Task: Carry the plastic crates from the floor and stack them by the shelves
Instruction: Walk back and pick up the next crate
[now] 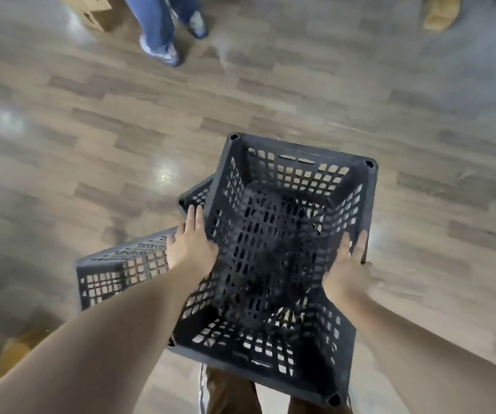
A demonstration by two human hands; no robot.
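Note:
A dark grey plastic crate with lattice walls is lifted in front of me, its open top facing the camera. My left hand lies against its left wall with fingers straight. My right hand presses the right wall, fingers extended over the rim. A second grey crate sits lower at the left, partly behind my left forearm; another crate edge shows just beyond my left fingertips.
Wood-pattern floor all around. Another person's legs in blue jeans and sneakers stand ahead at the top. A cardboard box is at top left, another brown box at top right, and a yellowish box at lower left.

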